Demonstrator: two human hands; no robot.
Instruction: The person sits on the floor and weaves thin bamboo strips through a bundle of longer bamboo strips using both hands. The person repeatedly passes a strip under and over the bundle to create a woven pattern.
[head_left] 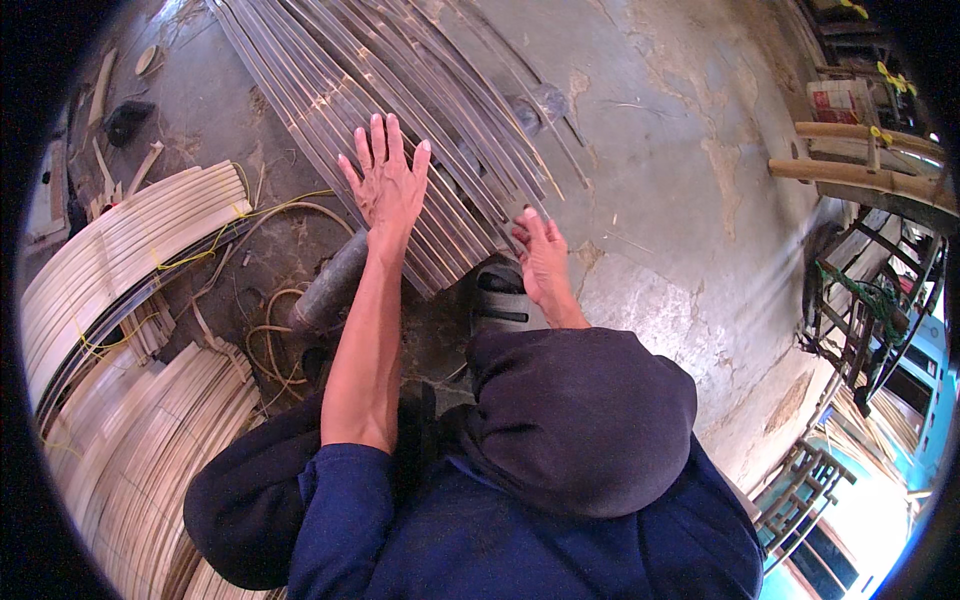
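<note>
Strips (350, 80), long, dark and narrow, lie side by side on the concrete floor (650, 130), running from the upper edge of the view down to a slanting row of ends in front of the person. Left hand (388, 190): spread, palm down over the strips, fingers pointing away from the body. Right hand (543, 258): fingers partly curled at the right side of the near ends; whether they pinch a strip cannot be told. Several strips at the right lie apart from the main group. A grey cylinder (330, 280) lies by the left side of the near ends, close to the left forearm. Farther left, a curved bundle of pale strips (130, 250), bound with yellow string (195, 258), lies above a second pale stack (160, 430). Bamboo poles (860, 180) appear at the far right.
</note>
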